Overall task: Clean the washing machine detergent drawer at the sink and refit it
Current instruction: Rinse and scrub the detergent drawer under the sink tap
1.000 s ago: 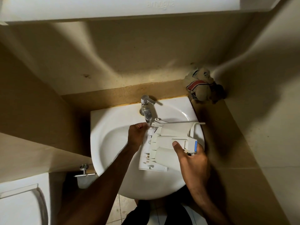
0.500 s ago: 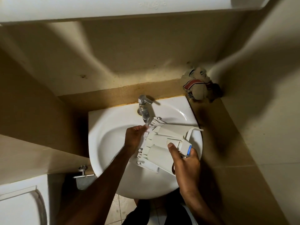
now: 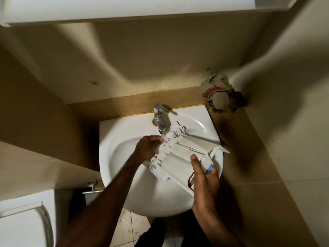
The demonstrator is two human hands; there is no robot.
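Note:
The white detergent drawer (image 3: 179, 157) lies tilted over the white sink basin (image 3: 124, 139), underside up, with a blue tab at its right end. My right hand (image 3: 204, 180) grips the drawer's near right end, thumb on top. My left hand (image 3: 147, 147) has its fingers curled against the drawer's far left edge, right under the chrome tap (image 3: 160, 120). Water seems to run from the spout onto that edge and my fingers. Whether the left hand holds the drawer or only rubs it is unclear.
A crumpled striped cloth (image 3: 220, 95) lies on the brown ledge at the sink's back right corner. A white cabinet underside (image 3: 124, 9) hangs overhead. A toilet cistern (image 3: 21, 220) stands at the lower left, with a metal valve (image 3: 92, 186) beside it. Walls close in on both sides.
The drawer has swung so its near end points more to the lower right. My left hand has moved in under the spout at the drawer's far edge. The right hand keeps its grip.

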